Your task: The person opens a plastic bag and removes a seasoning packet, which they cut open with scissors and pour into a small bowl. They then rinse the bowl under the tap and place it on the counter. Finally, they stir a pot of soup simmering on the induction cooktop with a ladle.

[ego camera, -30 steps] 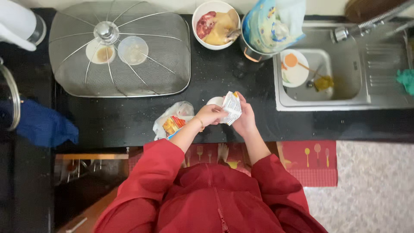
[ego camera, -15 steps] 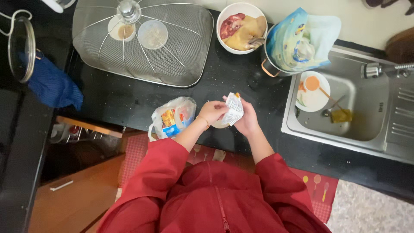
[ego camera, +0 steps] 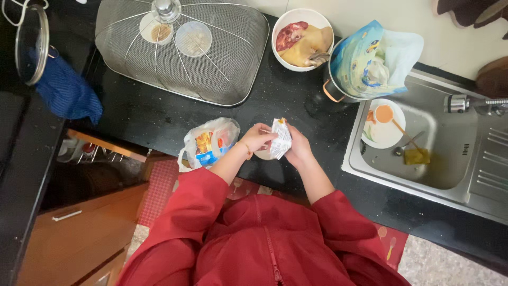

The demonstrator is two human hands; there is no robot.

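Right now both hands meet over the front edge of the black counter (ego camera: 159,119), pinching a small white sachet (ego camera: 280,139) between them. The left hand (ego camera: 257,139) grips its left edge with fingers curled tight; the right hand (ego camera: 299,148) closes on the other side, thumb on top. The sachet looks crumpled and upright, and a white bowl (ego camera: 263,154) peeks out just beneath it. Whether the sachet is already torn I cannot tell, so the opening seems to be in hand and nothing looks poured yet. Just left of the hands lies a clear bag (ego camera: 209,142) with colourful packets inside. Farther back sit a mesh food cover (ego camera: 185,47) over two small dishes, a bowl of food (ego camera: 302,38), and a pot (ego camera: 338,87) stuffed with a blue bag. A sink (ego camera: 444,159) to the right holds a plate and a sponge.
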